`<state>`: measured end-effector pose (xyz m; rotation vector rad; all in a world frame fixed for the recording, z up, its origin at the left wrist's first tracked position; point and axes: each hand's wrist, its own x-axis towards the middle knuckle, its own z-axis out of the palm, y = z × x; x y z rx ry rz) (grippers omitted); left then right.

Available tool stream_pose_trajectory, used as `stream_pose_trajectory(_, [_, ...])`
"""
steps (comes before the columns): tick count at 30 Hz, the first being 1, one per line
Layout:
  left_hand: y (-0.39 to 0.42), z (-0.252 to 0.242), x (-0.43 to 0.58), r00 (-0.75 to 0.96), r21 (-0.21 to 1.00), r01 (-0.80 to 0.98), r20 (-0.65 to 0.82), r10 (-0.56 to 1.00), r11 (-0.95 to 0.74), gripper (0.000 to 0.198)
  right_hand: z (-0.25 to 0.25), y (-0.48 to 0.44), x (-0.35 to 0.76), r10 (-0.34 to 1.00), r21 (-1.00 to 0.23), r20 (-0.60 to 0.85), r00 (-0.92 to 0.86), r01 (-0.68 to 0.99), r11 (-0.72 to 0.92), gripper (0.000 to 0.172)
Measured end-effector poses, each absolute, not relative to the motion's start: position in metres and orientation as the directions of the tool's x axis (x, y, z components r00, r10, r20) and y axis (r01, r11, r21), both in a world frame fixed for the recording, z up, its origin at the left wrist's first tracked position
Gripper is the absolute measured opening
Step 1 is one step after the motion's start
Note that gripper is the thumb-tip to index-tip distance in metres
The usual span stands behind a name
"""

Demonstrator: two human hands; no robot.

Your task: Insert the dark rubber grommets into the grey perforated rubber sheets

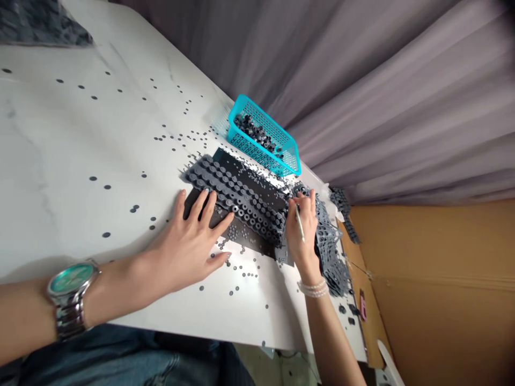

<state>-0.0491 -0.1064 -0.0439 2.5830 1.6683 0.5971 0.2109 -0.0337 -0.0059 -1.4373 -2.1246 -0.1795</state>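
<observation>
Our left hand [193, 244] lies flat, fingers spread, pressing the grey mat [237, 201] at its 8 o'clock end — the mat sits mid-worktop [80, 150]. Our right hand [303, 225], at the mat's 3 o'clock, pinches a thin tool [300, 224]. A teal basket [265, 136] stands at 12 o'clock — loose dots [237, 268] lie scattered around.
</observation>
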Motion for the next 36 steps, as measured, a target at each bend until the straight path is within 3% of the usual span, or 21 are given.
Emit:
stream_pose_trajectory(3, [-0.107,-0.046,-0.05,0.359,0.224,0.866,0.346,0.867,-0.448,0.072,-0.01,-0.041,0.197,0.864,-0.293,0.477,-0.158,0.899,0.326,0.021])
stream_pose_trajectory(6, [-0.108,-0.045,-0.051,0.38,0.219,0.85,0.376,0.845,-0.479,0.073,-0.015,-0.052,0.166,0.853,-0.338,0.412,-0.321,0.815,0.47,0.02])
stream_pose_trajectory(9, [-0.108,-0.044,-0.051,0.384,0.204,0.853,0.379,0.842,-0.48,0.074,-0.016,-0.059,0.142,0.74,-0.279,0.407,-0.535,0.698,0.659,0.017])
stream_pose_trajectory(13, [-0.108,-0.044,-0.052,0.387,0.194,0.858,0.365,0.847,-0.476,0.074,-0.015,-0.06,0.133,0.632,-0.181,0.423,-0.649,0.623,0.761,0.015])
stream_pose_trajectory(28, [-0.107,-0.038,-0.054,0.426,0.186,0.849,0.312,0.849,-0.495,0.063,-0.011,-0.056,0.131,0.67,-0.217,0.311,-0.675,0.635,0.741,0.016])
stream_pose_trajectory(36, [-0.107,-0.04,-0.051,0.407,0.193,0.858,0.307,0.86,-0.475,0.061,-0.01,-0.056,0.122,0.678,-0.228,0.265,-0.685,0.639,0.734,0.025])
